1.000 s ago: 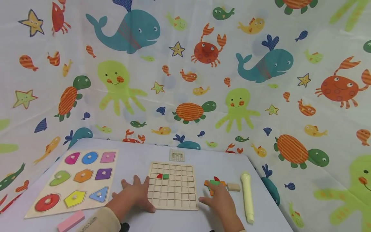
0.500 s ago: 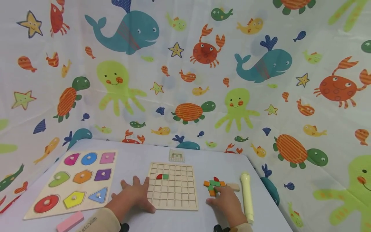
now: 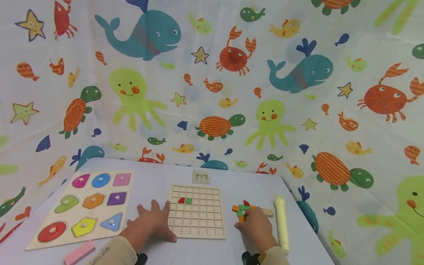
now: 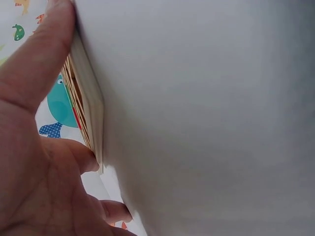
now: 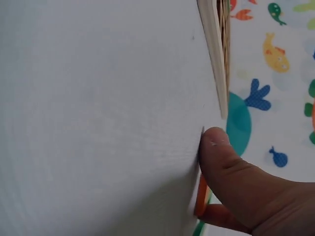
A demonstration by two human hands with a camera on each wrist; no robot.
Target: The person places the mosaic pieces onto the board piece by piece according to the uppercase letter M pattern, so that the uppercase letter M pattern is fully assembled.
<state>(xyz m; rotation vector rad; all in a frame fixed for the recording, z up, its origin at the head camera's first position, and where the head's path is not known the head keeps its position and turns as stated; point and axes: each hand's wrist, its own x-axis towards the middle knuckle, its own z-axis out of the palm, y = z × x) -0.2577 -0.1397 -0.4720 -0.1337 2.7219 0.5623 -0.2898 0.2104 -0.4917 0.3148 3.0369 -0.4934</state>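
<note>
Your left hand (image 3: 150, 221) is spread beside the wooden grid board (image 3: 198, 222), its fingers extended and apart; in the left wrist view the thumb and a fingertip touch the board's edge, the thumb near the corner closest to you. The board lies flat on the white table (image 3: 205, 254), in front of you and between your hands. In its upper left part, a red piece (image 3: 181, 200) with a curved side and a green square (image 3: 188, 200) sit in neighbouring squares. Your right hand (image 3: 256, 224) is at the near side of a small cluster of blocks (image 3: 243, 208), to the right of the board, with its fingers bent downward. Orange, green and red blocks show there, partly covered by the hand. From the right wrist, your thumb and another finger are close about an orange block (image 5: 202, 196), the finger touching its end, but you cannot tell whether they pinch it. A plain wooden block (image 3: 267, 212) lies just beyond that hand, and a pale yellow stick (image 3: 281, 224) lies to its right. Behind the grid board is a small patterned card (image 3: 201, 176). On your left lie a shape puzzle (image 3: 99, 212) with nine knobbed pieces and a pink block (image 3: 79, 252).
</note>
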